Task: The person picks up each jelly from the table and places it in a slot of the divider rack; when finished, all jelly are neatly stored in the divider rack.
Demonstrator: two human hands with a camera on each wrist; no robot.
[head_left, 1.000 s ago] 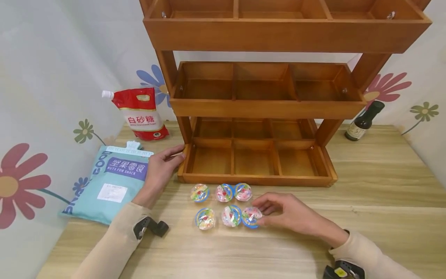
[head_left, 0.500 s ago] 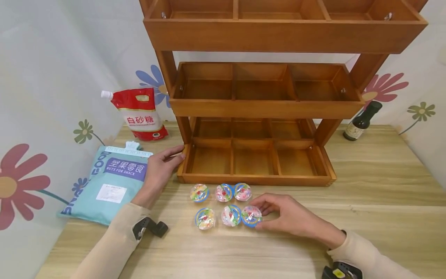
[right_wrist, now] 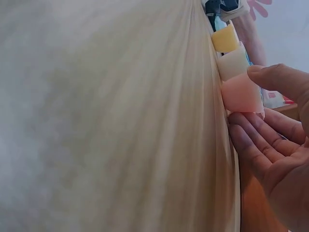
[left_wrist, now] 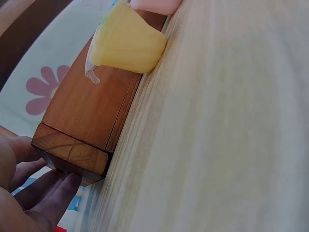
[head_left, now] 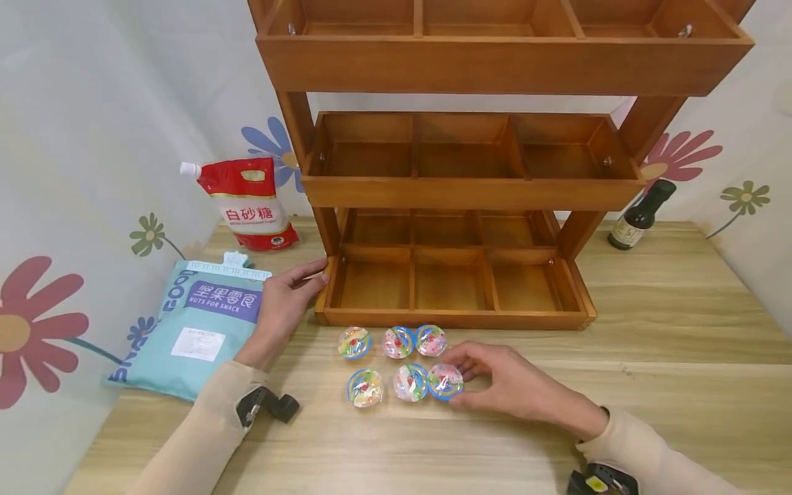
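In the head view my left hand [head_left: 281, 309] has its fingertips against the left end of the brown wooden shelf rack [head_left: 452, 320]. The left wrist view shows the fingers [left_wrist: 50, 193] nearly straight along that end piece. In front of the rack stand several small jelly cups in two rows. My right hand [head_left: 510, 385] holds the pink jelly cup [head_left: 445, 382] at the right of the front row, thumb at its rim and fingers along its side. It stands beside a whitish jelly cup [head_left: 411, 383]; a yellow jelly cup [head_left: 365, 388] sits further left.
To the left lies a light blue nut snack bag [head_left: 198, 344] with a clip. A red and white sugar pouch [head_left: 250, 206] stands behind it. At the right back is a dark bottle [head_left: 641, 216]. The rack's upper tier [head_left: 482, 65] overhangs the lower ones.
The right hand has shifted slightly left with the pink jelly cup, which now sits closer against the whitish one. The left hand keeps its place on the rack.
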